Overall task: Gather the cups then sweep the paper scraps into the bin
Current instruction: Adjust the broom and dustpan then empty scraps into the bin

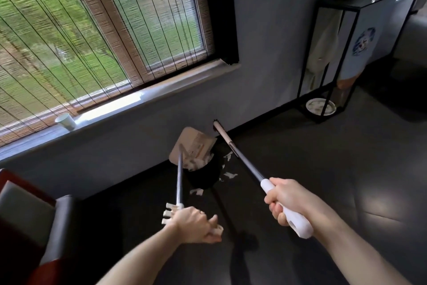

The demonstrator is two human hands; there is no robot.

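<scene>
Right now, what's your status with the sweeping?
Left hand grips dustpan, tipped over bin. Right hand grips broom. Scraps lie loose beside bin; one cup on windowsill.

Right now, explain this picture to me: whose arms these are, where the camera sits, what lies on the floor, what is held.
No machine here: a person wears one camera on the head, looking forward and down, so both bare arms are their own. The left hand grips the long-handled beige dustpan, tipped over a round black bin holding white paper scraps. The right hand grips the white-handled metal broom, its head by the wall. More torn white scraps lie on the dark floor beside the bin. A white paper cup stands on the windowsill.
</scene>
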